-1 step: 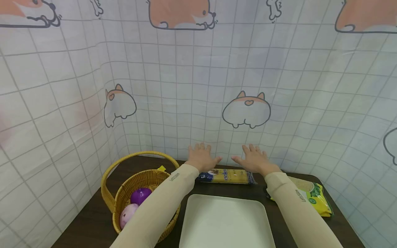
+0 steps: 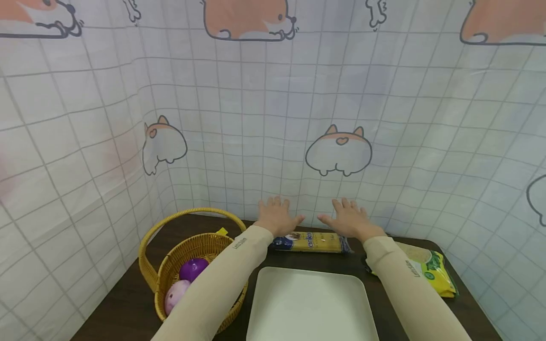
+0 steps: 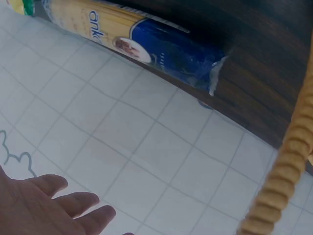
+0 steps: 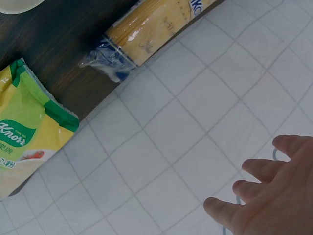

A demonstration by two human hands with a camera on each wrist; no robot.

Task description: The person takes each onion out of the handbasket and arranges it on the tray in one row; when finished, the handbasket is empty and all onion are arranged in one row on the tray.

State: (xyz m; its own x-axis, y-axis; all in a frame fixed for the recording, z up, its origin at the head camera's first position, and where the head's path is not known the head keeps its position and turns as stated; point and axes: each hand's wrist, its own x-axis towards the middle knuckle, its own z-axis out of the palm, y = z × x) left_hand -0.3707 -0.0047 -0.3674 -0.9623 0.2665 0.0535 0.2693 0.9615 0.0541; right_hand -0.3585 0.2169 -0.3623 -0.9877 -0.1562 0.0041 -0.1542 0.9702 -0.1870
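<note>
Both hands are stretched out over the back of the dark table with fingers spread, and neither holds anything. My left hand [image 2: 277, 217] is above the left end of a spaghetti packet [image 2: 315, 242], seen in the left wrist view as a clear and blue pack [image 3: 142, 41]. Over the packet's right end is my right hand [image 2: 347, 219], its straight fingers [image 4: 264, 171] showing in the right wrist view. A yellow and green Knorr bag [image 4: 29, 127] lies to the right, partly hidden by the right sleeve in the head view.
A wicker basket [image 2: 170, 265] with a tall handle stands at the left, holding a purple ball-like object [image 2: 194, 269] and a pink one [image 2: 176, 294]. A white tray [image 2: 311, 303] lies at the front middle. A patterned curtain [image 2: 264, 94] hangs behind the table.
</note>
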